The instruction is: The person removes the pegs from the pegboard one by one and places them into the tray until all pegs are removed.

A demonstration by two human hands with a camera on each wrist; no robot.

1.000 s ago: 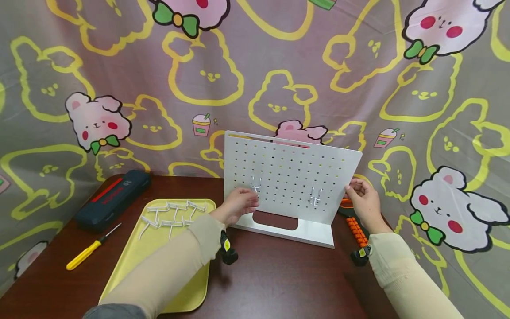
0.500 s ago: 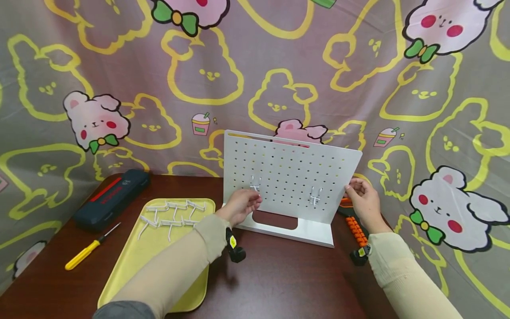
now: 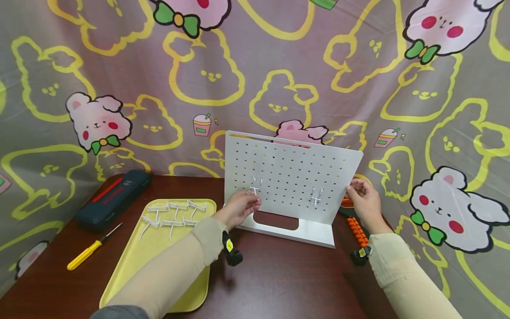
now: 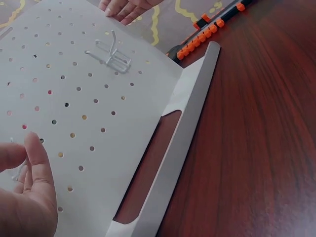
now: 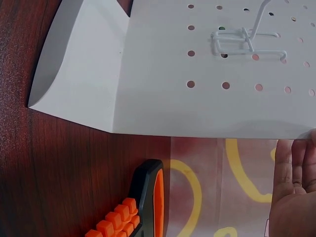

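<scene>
A white pegboard [image 3: 287,177] stands upright on its slotted base on the table. My left hand [image 3: 238,208] is at the lower left of the board and pinches a white wire hook [image 3: 256,180] between thumb and fingertips. The fingers partly hide that hook in the left wrist view. A second white wire hook [image 3: 316,198] sits on the board toward the right, its prong sticking out, as the right wrist view [image 5: 247,42] also shows. My right hand [image 3: 366,204] grips the board's right edge, thumb in front and fingers behind.
Several white hooks [image 3: 171,223] lie at the far end of a yellow tray [image 3: 153,266]. Left of it are a yellow-handled screwdriver [image 3: 85,254] and a dark blue Bosch case [image 3: 113,199]. A black and orange tool [image 3: 356,230] lies behind the board's right side. A patterned cloth [image 3: 279,53] hangs behind.
The left hand shifts slightly at the left hook, whose upper prongs now sit a little lower and tilted. The right hand and the board stay in place.
</scene>
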